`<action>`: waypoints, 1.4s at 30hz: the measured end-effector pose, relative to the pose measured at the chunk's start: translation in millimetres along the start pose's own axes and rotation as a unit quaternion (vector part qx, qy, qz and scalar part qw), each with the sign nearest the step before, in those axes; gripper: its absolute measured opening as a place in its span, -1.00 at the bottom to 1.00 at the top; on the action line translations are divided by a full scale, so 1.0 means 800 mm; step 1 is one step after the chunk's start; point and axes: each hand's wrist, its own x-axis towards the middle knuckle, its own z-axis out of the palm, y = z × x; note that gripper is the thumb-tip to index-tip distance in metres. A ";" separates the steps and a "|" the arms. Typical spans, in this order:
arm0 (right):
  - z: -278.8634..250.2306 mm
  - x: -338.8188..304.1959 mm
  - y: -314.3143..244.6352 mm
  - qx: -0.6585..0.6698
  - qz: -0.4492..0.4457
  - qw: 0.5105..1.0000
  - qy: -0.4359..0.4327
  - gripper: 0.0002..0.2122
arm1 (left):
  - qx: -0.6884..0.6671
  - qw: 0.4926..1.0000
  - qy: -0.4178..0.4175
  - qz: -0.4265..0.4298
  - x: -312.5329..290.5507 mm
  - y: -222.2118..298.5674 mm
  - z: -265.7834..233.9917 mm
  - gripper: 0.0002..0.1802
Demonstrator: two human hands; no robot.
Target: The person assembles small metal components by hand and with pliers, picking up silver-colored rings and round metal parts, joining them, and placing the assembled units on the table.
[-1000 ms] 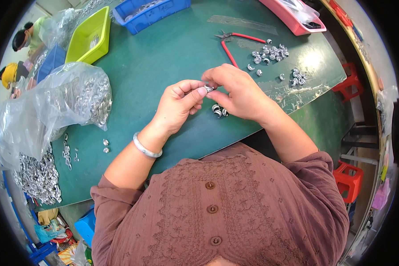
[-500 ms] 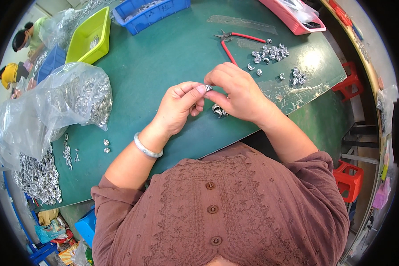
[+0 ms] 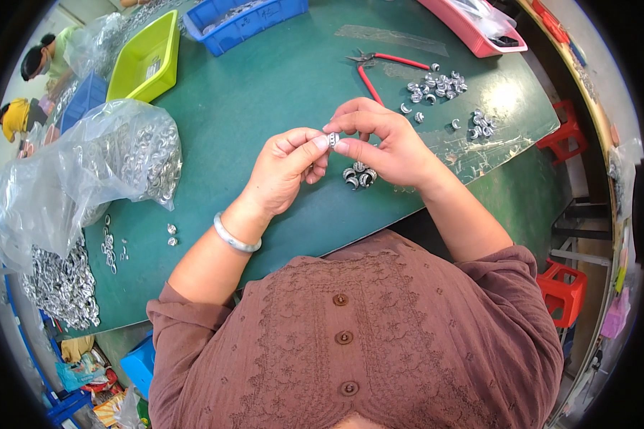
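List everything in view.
Table: one, green, centre
Held piece: one, silver, centre
Loose pieces: many, silver, scattered across table
Pliers: one, red-handled, upper centre
Tray: one, lime, upper left
Bins: two, blue, upper left
Basket: one, pink, upper right
Large bag: one, clear, left
Parts pile: uncounted, silver, lower left
Stools: two, red, right
Co-workers: at least two, green- and yellow-clad, upper left
Clutter: uncounted, multicoloured, lower left
Bracelet: one, pale, left wrist
Shirt: one, brown, bottom
Left hand: one, bare, centre, pinching held piece
Right hand: one, bare, centre, at held piece
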 end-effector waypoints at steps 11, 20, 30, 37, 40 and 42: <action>0.005 0.003 0.004 0.164 0.159 0.974 -0.005 -0.81 | 0.008 0.999 0.033 -0.030 -0.002 0.006 0.005 -0.83; 0.008 0.003 0.013 0.228 0.256 0.939 -0.008 -0.76 | 0.128 0.981 0.057 0.133 -0.001 0.003 0.018 -0.81; -0.026 -0.001 0.019 -0.065 0.146 0.987 -0.026 -0.85 | 0.026 0.999 0.027 0.017 0.002 0.000 0.002 -0.85; -0.049 -0.021 0.023 -0.292 0.096 0.945 -0.113 -0.87 | -0.108 0.992 -0.005 -0.060 0.006 -0.003 -0.003 -0.84; -0.049 -0.023 0.023 -0.296 0.091 0.943 -0.119 -0.88 | -0.116 0.991 -0.004 -0.070 0.007 -0.002 -0.002 -0.84; -0.048 -0.023 0.023 -0.296 0.078 0.945 -0.117 -0.89 | -0.120 0.990 -0.009 -0.071 0.006 -0.002 -0.004 -0.85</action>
